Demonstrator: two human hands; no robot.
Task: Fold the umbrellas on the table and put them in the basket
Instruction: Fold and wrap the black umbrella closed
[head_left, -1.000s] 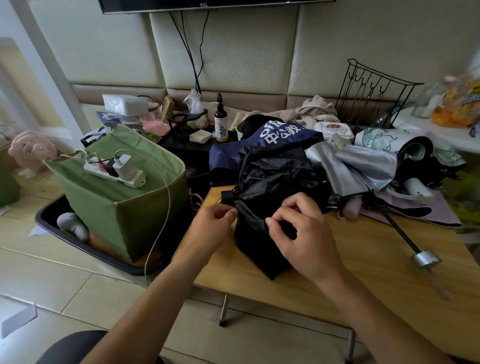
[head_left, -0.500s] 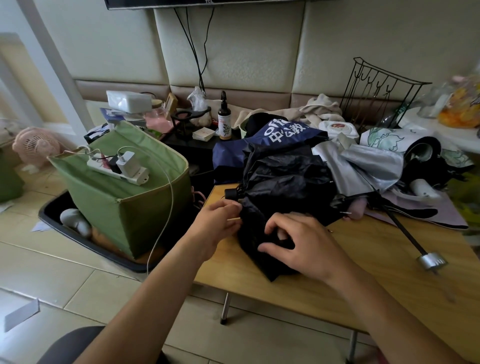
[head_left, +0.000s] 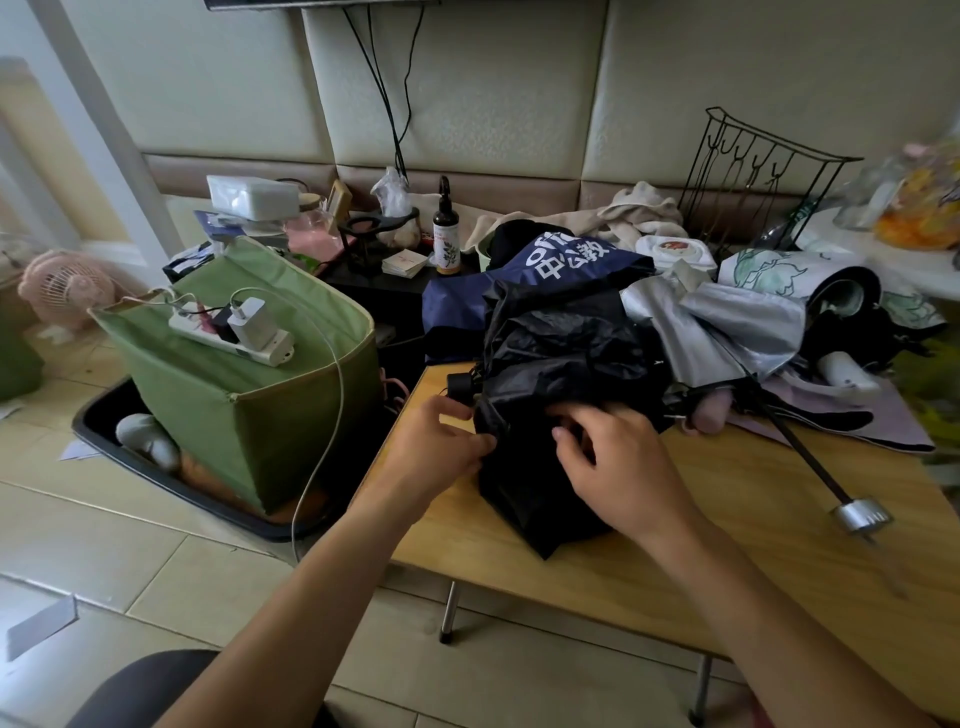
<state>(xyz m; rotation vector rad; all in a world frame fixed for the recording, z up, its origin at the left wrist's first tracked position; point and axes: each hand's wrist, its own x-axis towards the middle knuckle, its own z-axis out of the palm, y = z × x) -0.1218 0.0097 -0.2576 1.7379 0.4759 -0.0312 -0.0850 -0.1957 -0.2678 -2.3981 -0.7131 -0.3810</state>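
A black umbrella (head_left: 561, 374) lies crumpled at the left end of the wooden table (head_left: 727, 530), near the front edge. Its small round cap sticks out toward the left edge. The left hand (head_left: 441, 452) pinches the black cloth just under that cap. The right hand (head_left: 618, 467) lies on top of the cloth with its fingers curled into the folds; the fingertips are hidden in the dark cloth, so how tight it holds is hard to see. The two hands are close together on the same umbrella. Behind it, at the back of the table, is a dark blue umbrella (head_left: 540, 270) with white letters, partly covered. A silver umbrella (head_left: 727, 327) lies to the right, and its thin dark pole with a shiny end reaches toward the front right. More umbrellas at the right edge are cut off and blurry. A green basket (head_left: 270, 405) stands on the floor just beside the left edge of the table, with a white power strip (head_left: 234, 332) resting across its top, so its inside is hard to see.
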